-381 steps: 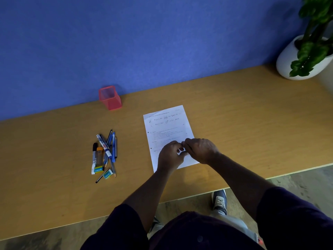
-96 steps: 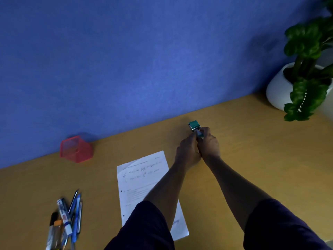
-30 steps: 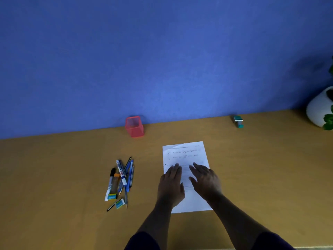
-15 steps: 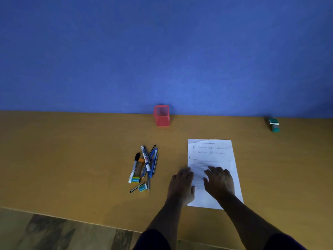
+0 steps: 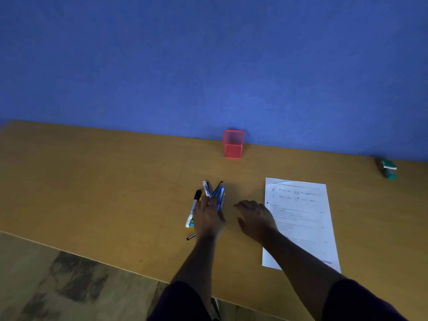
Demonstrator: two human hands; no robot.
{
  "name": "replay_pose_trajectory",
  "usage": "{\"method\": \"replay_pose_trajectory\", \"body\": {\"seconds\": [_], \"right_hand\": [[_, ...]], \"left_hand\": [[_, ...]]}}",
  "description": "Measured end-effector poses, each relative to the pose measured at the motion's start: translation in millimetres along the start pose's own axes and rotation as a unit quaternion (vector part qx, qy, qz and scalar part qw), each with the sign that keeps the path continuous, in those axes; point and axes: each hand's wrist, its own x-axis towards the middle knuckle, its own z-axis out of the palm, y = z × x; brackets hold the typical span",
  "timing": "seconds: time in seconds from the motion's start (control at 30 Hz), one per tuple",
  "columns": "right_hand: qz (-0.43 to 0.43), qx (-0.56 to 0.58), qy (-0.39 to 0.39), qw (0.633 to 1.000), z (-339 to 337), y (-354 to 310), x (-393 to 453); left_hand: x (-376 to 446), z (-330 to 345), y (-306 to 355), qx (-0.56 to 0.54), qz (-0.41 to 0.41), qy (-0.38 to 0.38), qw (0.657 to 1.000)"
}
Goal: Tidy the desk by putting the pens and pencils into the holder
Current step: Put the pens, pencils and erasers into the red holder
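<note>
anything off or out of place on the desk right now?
Only the job itself: the pens and pencils lie in a loose, crossed heap on the desk under the left hand, while the red holder stands upright by the wall, seemingly empty. No spills or damage visible.

A holder (image 5: 233,144) is seen at the back of the desk (image 5: 104,193), against the wall (image 5: 208,66). A pile of pens and pencils (image 5: 209,200) is laid in front of it, slightly to the left, with the left hand (image 5: 208,218) placed over the pile's near part. A sheet of paper (image 5: 303,218) is spread to the right of the pile, and the right hand (image 5: 256,218) is positioned between the two, at the sheet's left edge. A small object (image 5: 388,169) is set far right by the wall.
</note>
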Motion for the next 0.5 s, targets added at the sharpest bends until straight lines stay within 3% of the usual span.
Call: {"method": "replay_pose_trajectory", "body": {"seconds": [0.17, 0.5], "right_hand": [[-0.013, 0.021, -0.017, 1.000, 10.5, -27.0, 30.5], [0.017, 0.026, -0.079, 0.996, 23.7, -36.8, 64.2]], "left_hand": [[9.5, -3.8, -21.3, 0.035, -0.057, -0.042, 0.997], [14.6, 3.9, -24.4, 0.014, -0.051, -0.047, 0.997]]}}
